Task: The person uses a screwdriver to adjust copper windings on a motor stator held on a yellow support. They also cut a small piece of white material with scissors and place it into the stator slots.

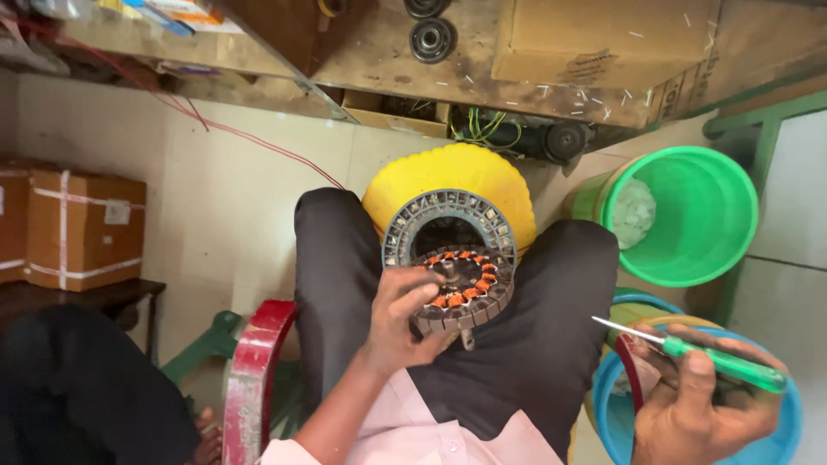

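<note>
The left hand (403,317) grips a round grey metal motor stator with orange copper windings (463,290), fingers curled over its near-left edge and thumb across the face, holding it above the lap of the person's dark trousers (517,344). Directly behind the stator, touching its far edge, stands a grey plastic slotted ring (448,215), tilted toward the camera, and behind that ring sits a rounded yellow plastic stool or tub (465,176) between the knees.

Well to the right of the stator, the right hand (702,405) is closed around a green-handled screwdriver (702,353), its thin metal shaft pointing left toward the stator, tip clear of it. Under that hand is a blue plastic bucket (780,430); beyond it, further right of the stator, a bright green plastic bucket (715,250) holds pale scraps (their kind cannot be told).

Left of the stator, a red painted curved metal chair arm (254,370) runs beside the thigh, and far left a brown cardboard box bound with white tape (82,228) rests on a dark low table (86,297). Above the stator in view, a worn wooden bench (431,82) carries black bearings (431,39) and another cardboard box (603,39), with tangled green wires (487,129) on the shelf beneath.
</note>
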